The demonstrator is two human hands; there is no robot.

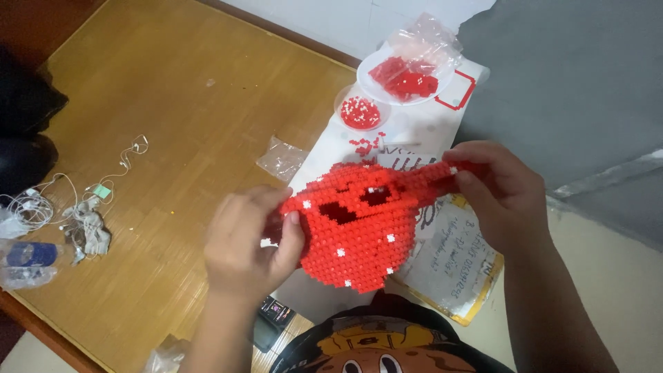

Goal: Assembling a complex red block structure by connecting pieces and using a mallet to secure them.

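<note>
A red model made of tiny building blocks point(359, 224), rounded with white specks and dark openings, hangs between my hands above the floor. My left hand point(248, 242) grips its left edge, thumb pressed on the front. My right hand point(501, 193) pinches a long red arm of the model that sticks out to the upper right. A white plate point(442, 86) of red blocks under a clear plastic bag sits at the far side. Beside it stands a small round dish point(360, 112) of red and white pieces.
Printed paper sheets point(456, 266) lie under the model on the wooden floor. A clear bag point(281, 159) lies left of them. White earphone cables point(76, 207) and a plastic bottle point(27, 261) sit at far left. A grey wall point(573, 90) rises on the right.
</note>
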